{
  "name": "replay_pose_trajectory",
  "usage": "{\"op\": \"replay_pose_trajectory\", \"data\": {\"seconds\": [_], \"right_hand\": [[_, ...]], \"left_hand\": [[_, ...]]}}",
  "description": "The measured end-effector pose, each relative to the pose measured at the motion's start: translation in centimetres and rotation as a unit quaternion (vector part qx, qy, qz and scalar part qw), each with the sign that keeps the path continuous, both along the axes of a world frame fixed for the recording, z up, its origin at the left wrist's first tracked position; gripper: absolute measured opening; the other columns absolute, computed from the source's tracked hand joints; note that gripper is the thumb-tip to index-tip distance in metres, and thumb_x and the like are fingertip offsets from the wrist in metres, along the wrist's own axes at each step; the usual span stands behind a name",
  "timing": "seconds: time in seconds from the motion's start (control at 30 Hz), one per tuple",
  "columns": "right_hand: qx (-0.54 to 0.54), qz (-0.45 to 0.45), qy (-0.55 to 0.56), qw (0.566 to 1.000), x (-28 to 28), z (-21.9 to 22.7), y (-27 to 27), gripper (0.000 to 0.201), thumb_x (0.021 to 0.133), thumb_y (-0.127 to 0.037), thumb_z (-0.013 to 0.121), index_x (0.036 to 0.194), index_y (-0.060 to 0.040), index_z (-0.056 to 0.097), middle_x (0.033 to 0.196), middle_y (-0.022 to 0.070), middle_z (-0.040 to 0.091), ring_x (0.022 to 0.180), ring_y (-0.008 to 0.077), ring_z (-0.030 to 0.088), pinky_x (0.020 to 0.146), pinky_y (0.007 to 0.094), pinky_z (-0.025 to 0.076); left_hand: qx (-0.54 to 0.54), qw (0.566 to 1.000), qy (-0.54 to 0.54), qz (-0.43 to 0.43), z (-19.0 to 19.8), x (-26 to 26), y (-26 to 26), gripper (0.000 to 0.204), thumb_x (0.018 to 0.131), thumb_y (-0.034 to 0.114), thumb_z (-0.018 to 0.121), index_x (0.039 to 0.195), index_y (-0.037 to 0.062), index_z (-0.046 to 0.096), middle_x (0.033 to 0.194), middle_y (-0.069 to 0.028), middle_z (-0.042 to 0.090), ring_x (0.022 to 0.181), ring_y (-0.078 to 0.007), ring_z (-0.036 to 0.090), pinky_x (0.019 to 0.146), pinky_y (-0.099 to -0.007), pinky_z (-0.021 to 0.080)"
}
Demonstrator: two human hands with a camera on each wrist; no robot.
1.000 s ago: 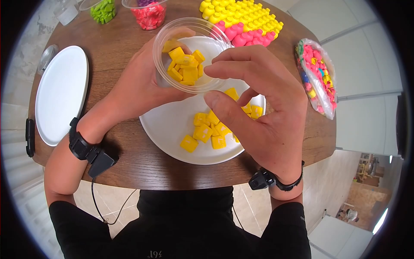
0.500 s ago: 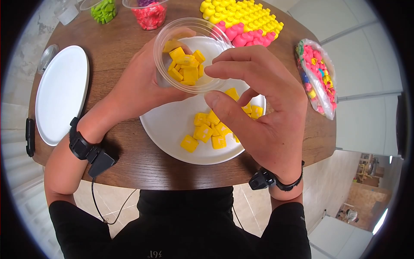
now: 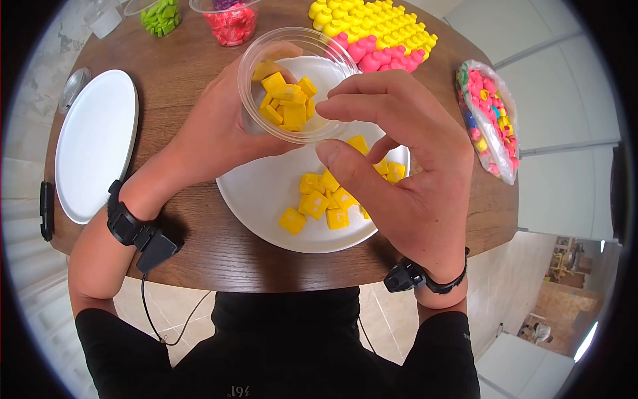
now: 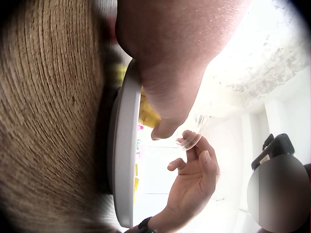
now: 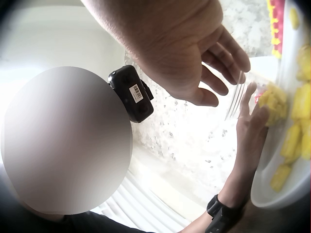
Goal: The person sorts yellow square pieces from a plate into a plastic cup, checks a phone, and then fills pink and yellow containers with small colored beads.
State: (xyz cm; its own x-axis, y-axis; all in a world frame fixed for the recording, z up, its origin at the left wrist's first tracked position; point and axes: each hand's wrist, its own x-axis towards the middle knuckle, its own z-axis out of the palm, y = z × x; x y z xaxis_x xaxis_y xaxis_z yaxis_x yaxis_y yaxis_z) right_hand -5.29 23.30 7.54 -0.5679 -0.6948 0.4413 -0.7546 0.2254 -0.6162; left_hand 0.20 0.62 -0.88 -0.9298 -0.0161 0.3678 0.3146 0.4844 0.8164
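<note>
Above the large white plate [image 3: 256,209], my left hand [image 3: 216,120] grips a clear plastic cup [image 3: 324,70] tilted toward me. Inside it lie several yellow square wrapped pieces [image 3: 289,103]. Fingers and thumb spread, my right hand [image 3: 415,156] hovers at the cup's right side with its fingertips right at the rim. Nothing shows between those fingers; in the right wrist view they hang loosely bent. More yellow squares [image 3: 314,205] are heaped on the plate below, partly hidden by the right hand.
An oval-looking white plate [image 3: 96,146] lies at the left, a clear lid [image 3: 73,90] beside it. Tubs of green pieces [image 3: 160,18] and red pieces [image 3: 232,28] stand at the back. Yellow and pink bottle shapes [image 3: 372,26] fill the far side; a bag of colourful pieces [image 3: 492,120] sits right.
</note>
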Motion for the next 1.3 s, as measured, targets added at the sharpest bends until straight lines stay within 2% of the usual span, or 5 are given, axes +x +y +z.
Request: {"op": "replay_pose_trajectory", "data": {"seconds": [1.3], "right_hand": [[-0.004,0.009,0.015,1.000,-0.16,-0.24,0.07,0.025,0.081,-0.005,0.081,0.106,-0.0091,0.081,0.114,0.0037,0.074,0.096,0.0136,0.070,0.062,0.0231,0.052]], "left_hand": [[-0.018,1.000,0.012,0.000,0.03,-0.03,-0.06,0.091,0.072,0.012,0.092,0.151,0.0081,0.047,0.144,-0.0120,0.058,0.133,-0.0278,0.058,0.114,-0.0402,0.045]]}}
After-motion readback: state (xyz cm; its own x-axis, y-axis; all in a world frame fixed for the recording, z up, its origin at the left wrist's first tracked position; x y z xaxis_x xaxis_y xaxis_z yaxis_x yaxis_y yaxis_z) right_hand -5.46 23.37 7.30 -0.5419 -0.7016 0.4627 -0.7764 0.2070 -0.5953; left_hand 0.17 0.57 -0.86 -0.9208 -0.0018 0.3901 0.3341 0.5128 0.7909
